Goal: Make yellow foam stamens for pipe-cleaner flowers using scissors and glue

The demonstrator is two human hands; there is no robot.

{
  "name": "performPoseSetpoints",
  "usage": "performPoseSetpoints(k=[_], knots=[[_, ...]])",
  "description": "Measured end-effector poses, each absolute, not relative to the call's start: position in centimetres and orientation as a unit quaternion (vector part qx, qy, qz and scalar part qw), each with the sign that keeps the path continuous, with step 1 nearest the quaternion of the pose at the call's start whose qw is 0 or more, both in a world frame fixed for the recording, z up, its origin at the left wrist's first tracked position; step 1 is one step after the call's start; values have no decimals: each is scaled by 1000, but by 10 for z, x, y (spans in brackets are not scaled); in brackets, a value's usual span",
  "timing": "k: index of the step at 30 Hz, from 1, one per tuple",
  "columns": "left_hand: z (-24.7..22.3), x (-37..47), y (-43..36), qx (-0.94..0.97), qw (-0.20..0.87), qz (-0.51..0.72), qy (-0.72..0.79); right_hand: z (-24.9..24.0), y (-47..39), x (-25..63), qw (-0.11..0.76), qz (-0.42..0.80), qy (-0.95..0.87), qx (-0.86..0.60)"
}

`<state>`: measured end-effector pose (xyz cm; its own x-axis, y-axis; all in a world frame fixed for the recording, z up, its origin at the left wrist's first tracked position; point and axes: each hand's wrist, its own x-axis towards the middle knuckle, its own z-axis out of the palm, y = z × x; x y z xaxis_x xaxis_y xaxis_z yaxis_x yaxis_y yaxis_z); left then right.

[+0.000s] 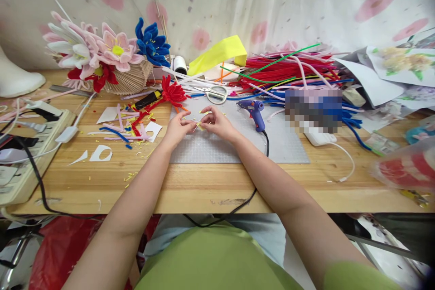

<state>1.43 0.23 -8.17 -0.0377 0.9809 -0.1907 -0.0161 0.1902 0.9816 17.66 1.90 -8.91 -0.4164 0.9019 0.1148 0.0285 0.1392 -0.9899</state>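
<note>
My left hand (178, 130) and my right hand (218, 123) meet over the grey cutting mat (210, 155). Fingertips of both are pinched around a small yellow-and-white piece (198, 125), too small to make out exactly. An orange strip shows by the left fingers. Just beyond that hand lies a red pipe-cleaner flower (173, 92) with a red stem. Scissors with pale handles (217, 95) rest behind the hands, and a blue hot glue gun (255, 114) lies to the right on the mat, its black cord running off the table's front edge.
Left of the mat are pipe-cleaner scraps (117, 132), paper cutouts (101, 153) and a black-and-yellow tool (148, 99). A power strip (41, 163) stands at far left. Finished fuzzy flowers (117, 50) and a heap of pipe cleaners (288, 69) line the back.
</note>
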Motion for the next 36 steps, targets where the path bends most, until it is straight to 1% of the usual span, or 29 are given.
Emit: performPoseSetpoints(k=[4,10,18,24,27,30,36], knots=[[-75,16,-4,422,579,433,547,-85,18,180,377,517,-673,-371],[-71,18,-7,421,592,417,546,-83,17,181,372,477,-693,-393],[-72,17,-7,427,602,411,534,-83,18,182,366,490,-695,-379],[-74,18,-5,409,599,440,529,-88,22,183,410,559,-622,-363],[-75,19,-3,388,582,470,538,-92,20,178,414,582,-593,-371],[-76,20,-2,374,571,489,542,-95,19,172,412,589,-580,-383],[-79,21,-2,376,559,500,544,-95,20,171,463,581,-548,-386]])
